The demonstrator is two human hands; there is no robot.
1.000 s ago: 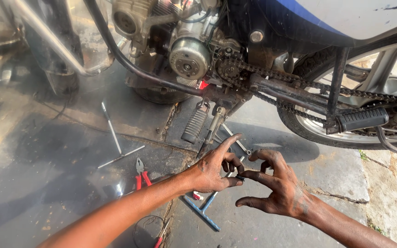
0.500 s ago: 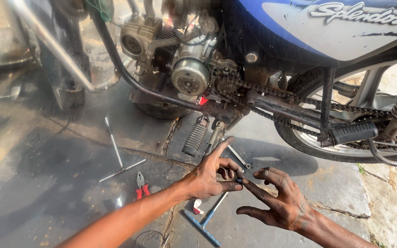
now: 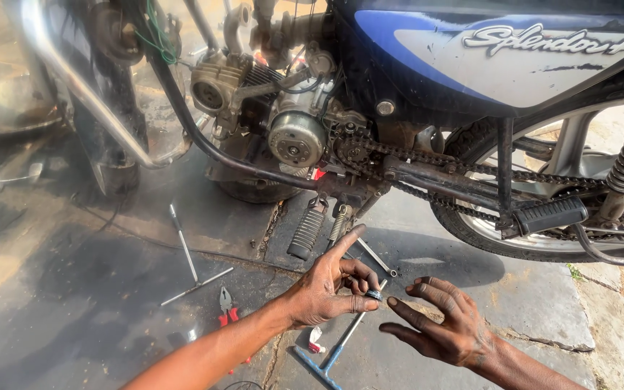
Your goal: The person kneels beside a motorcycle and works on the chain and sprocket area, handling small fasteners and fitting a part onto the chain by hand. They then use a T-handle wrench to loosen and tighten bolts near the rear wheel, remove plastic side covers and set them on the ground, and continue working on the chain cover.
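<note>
Now apart, left hand [image 3: 323, 292] pinching a small round part [image 3: 374, 295] in its fingers, right hand [image 3: 445, 325] drawn back, fingers spread open, blue T-wrench [image 3: 334, 348] on floor below.

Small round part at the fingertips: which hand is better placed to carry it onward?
Probably the left hand: it pinches the small round part. The right hand is open and empty beside it.

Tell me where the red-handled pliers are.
In the head view, the red-handled pliers lie on the ground left of the left hand, just below the T-handle wrench.
</note>
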